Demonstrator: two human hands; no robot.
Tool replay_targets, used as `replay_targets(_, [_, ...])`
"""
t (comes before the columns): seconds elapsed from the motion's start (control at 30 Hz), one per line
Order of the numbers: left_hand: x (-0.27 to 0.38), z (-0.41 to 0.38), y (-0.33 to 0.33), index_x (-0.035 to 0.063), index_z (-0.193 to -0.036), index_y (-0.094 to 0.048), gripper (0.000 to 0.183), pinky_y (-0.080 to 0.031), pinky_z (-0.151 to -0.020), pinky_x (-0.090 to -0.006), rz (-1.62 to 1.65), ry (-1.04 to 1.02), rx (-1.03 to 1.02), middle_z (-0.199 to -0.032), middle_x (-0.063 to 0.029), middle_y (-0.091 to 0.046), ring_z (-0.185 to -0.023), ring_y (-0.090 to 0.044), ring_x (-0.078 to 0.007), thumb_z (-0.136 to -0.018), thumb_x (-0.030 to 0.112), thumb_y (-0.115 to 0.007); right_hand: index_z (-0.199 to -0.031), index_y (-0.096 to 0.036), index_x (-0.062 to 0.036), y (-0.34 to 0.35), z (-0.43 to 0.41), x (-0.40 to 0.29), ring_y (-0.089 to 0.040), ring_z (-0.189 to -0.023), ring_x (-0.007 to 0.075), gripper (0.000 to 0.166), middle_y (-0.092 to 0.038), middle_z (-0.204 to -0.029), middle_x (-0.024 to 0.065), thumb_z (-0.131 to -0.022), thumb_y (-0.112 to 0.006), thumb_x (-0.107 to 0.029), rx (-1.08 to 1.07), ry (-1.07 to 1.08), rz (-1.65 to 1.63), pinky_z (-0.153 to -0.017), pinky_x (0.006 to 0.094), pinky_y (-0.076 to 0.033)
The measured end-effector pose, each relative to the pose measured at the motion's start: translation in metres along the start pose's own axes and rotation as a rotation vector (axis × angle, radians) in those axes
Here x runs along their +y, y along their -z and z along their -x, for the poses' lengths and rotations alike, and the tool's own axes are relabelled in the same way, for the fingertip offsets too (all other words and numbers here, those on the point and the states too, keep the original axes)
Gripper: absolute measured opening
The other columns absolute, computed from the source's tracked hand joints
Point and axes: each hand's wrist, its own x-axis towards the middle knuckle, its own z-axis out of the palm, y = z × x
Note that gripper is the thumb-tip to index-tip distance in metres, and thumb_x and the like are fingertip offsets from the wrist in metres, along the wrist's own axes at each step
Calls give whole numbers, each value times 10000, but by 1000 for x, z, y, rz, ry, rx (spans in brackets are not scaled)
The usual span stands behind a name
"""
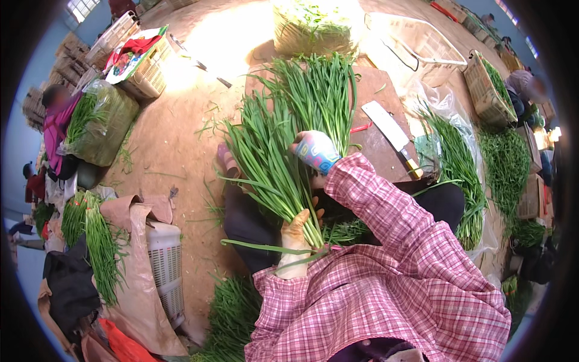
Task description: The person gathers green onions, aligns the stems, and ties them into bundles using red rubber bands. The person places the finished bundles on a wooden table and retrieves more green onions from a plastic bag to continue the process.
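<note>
My left hand (pixel 296 235), in a pale, stained glove, grips the lower stems of a bunch of long green leafy stalks (pixel 267 154), whose leaves fan away from me. My right hand (pixel 314 147), in a patterned glove, is at the right edge of that bunch; its fingertips are partly hidden, so what they hold cannot be told. Another bundle of green stalks (pixel 321 95) lies beyond it on a brown board (pixel 375 81). On the board's right side rests a cleaver (pixel 391 131) with a wooden handle, near a red strip (pixel 362 128).
More green stalks (pixel 452 172) lie on clear plastic at the right. Beyond the board stand a filled basket (pixel 312 31) and a white plastic crate (pixel 416 45). Tied bundles (pixel 97 235) rest on a covered crate at the left. Other people sit farther off on both sides.
</note>
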Motion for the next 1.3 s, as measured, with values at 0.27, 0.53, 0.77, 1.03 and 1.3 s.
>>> replay_targets(0.27, [7, 1, 6, 62, -1222, -592, 356, -558, -849, -337, 332, 143, -164, -1299, -62, -599, -1036, -642, -213, -898, 205, -630, -980, -686, 6, 55, 92, -7, -656, -683, 144, 184, -701, -803, 80, -865, -682, -137, -136, -24, -1064, -644, 281, -535])
replay_targets(0.53, [16, -5, 3, 70, -1254, -587, 353, -618, -634, -352, 561, 223, -283, -905, -134, -716, -761, -709, -245, -915, 167, -607, -967, -671, 25, 85, 217, -13, -661, -766, 170, 168, -684, -862, 114, -869, -708, -106, -1024, 437, -1040, -689, 311, -548])
replay_targets(0.77, [8, -10, 23, 34, -1206, -591, 345, -599, -664, -324, 340, 101, -236, -885, -105, -664, -760, -674, -220, -931, 240, -631, -1181, -634, -38, 45, 164, 15, -638, -935, 123, 408, -690, -1021, 65, -830, -748, -211, -300, -283, -839, -821, 289, -522])
replay_targets(1.03, [-7, -12, 8, -2, -1103, -651, 270, -550, -783, -371, 223, -1, -75, -995, -112, -676, -884, -652, -218, -924, 195, -608, -950, -669, -92, -15, 156, 22, -659, -750, 350, 200, -657, -830, 144, -799, -705, -219, 60, 450, -112, -645, 413, -533])
replay_targets(1.3, [20, -2, 12, -9, -1185, -581, 334, -527, -594, -257, 216, 34, -158, -901, -79, -625, -683, -543, -139, -958, 235, -598, -972, -700, -49, 44, 187, 10, -687, -810, 214, 213, -692, -839, 114, -819, -744, -190, -441, 363, -435, -768, 317, -533])
